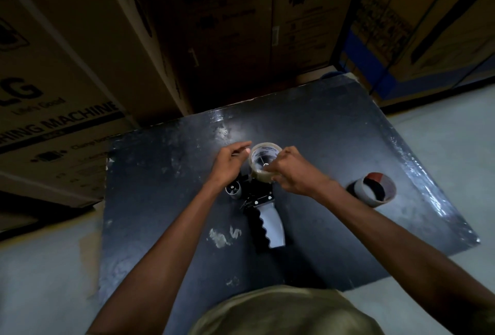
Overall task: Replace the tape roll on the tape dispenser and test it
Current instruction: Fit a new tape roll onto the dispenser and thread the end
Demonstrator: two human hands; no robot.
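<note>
A black tape dispenser [263,211] with a grey ridged handle lies flat on a dark sheet [334,147]. A roll of clear-brown tape [263,154] sits on its hub at the far end. My right hand [293,171] pinches the near right side of that roll with thumb and fingers. Against the roll's left side rests my left hand [231,163], fingers stretched out along its rim. A near-empty cardboard core [375,188] with a red-and-white label lies to the right, apart from both hands.
Tall cardboard appliance boxes [80,67] stand close along the far and left edges of the dark sheet. Pale floor [442,125] shows to the right and left. Scraps of old tape residue [222,237] dot the sheet near the handle.
</note>
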